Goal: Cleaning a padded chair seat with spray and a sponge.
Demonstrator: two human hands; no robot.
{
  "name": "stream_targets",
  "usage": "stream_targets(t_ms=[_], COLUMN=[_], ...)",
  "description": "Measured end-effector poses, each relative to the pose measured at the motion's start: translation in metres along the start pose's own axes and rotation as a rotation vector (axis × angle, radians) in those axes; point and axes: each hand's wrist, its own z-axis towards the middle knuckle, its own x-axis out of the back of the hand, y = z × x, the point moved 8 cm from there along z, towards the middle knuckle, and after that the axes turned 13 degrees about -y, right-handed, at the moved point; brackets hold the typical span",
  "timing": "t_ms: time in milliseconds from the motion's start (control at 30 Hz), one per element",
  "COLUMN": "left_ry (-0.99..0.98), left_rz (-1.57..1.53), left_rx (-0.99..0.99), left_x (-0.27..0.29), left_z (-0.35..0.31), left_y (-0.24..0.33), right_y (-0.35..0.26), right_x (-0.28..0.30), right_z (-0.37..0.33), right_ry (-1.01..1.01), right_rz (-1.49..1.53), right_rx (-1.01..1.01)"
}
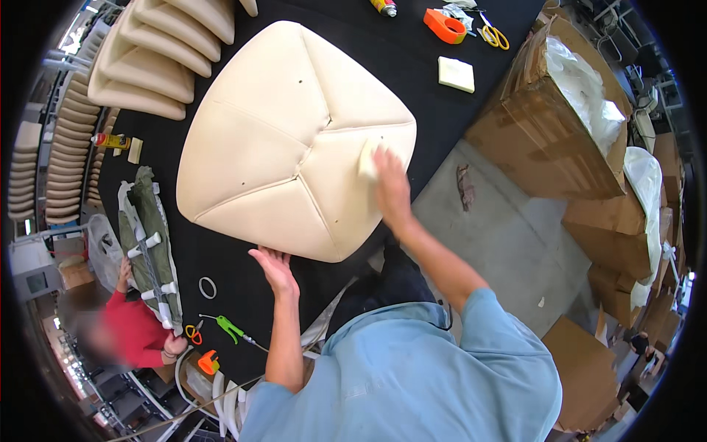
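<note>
this looks like an upholstery workshop. stacked cream padded panels [151, 72], a green air gun [229, 328] on the black-covered bench [342, 18] and big cardboard boxes [541, 140] on the floor [508, 243] show it.

Padded panel [258, 132]: smooth, leather-like covering, soft sheen. Surface [434, 114]: matt black cloth. Hand-held pad [366, 162]: matt, foam-like. Carton [541, 140]: dull cardboard. Liner [578, 85]: glossy, crinkled plastic film.

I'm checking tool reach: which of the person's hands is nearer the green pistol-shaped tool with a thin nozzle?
Left. The left hand is beyond and right of the green tool; the right hand is farther off, over the cream padded panel.
</note>
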Motion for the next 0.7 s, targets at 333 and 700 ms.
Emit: stream_targets(t_ms=[333,700], left_ry=[0.247,0.108], left_rz=[-0.115,-0.193], left_rx=[-0.152,-0.104], left_x=[-0.021,-0.015], left_z=[0.011,0.020], left_y=[0.029,0.026], right_y=[-0.046,0.142], right_x=[-0.024,0.000], right_z=[0.020,0.117], right_ry=[-0.164,-0.155], right_rz=[0.030,0.291], right_rx=[0.180,-0.140])
